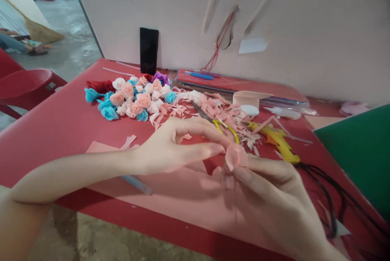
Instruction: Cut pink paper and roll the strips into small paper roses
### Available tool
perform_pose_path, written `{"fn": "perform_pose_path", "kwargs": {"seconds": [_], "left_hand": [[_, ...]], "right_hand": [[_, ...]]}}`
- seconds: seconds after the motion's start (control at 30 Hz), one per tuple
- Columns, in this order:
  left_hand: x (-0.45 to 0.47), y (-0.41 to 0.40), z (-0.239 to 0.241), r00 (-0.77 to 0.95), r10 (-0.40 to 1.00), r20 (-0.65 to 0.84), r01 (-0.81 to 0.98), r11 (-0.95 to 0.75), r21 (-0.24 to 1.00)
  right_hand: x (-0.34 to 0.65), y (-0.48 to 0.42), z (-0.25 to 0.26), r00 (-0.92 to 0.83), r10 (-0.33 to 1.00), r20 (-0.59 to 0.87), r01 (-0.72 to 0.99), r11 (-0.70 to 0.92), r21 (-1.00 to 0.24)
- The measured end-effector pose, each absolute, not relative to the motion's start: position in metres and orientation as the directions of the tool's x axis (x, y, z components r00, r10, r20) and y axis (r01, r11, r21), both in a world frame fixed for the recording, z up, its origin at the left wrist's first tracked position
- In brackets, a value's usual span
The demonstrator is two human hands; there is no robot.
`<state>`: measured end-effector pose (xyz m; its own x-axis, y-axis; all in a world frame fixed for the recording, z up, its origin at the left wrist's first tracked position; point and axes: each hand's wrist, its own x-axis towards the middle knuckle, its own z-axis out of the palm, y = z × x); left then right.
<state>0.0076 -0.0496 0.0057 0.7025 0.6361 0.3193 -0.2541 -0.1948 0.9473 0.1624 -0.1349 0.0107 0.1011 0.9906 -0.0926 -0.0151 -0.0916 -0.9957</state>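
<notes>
Both hands meet over a pink paper sheet [170, 196] on the red table [55, 131]. My left hand [176, 143] pinches the top of a small pink paper flower [236, 156] with thumb and fingers. Just below, my right hand [274, 196] grips the flower's base between its fingertips. A pile of finished paper roses [134, 96] in pink, white and blue lies farther back on the left.
Pink paper scraps [213, 108], yellow-handled scissors [217, 125], a yellow glue gun [280, 141] with a black cord and a white tape roll [250, 104] lie behind my hands. A black phone [149, 51] leans on the wall. Green sheet [359, 151] at right; red chair [24, 84] at left.
</notes>
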Motion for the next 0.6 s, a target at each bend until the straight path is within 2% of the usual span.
{"fn": "perform_pose_path", "kwargs": {"seconds": [0.13, 0.37, 0.6], "left_hand": [[0.010, -0.049, -0.001, 0.754, 0.550, 0.358, -0.329, -0.155, 0.931], [0.013, -0.046, -0.006, 0.749, 0.522, 0.408, -0.400, -0.135, 0.907], [0.014, -0.046, -0.008, 0.760, 0.497, 0.418, -0.408, -0.135, 0.903]], "right_hand": [[0.160, -0.135, 0.008, 0.007, 0.986, -0.166, -0.187, -0.161, -0.969], [0.160, -0.137, 0.004, -0.146, 0.958, -0.245, -0.346, -0.281, -0.895], [0.163, -0.136, -0.005, -0.340, 0.918, -0.203, -0.460, -0.351, -0.816]]}}
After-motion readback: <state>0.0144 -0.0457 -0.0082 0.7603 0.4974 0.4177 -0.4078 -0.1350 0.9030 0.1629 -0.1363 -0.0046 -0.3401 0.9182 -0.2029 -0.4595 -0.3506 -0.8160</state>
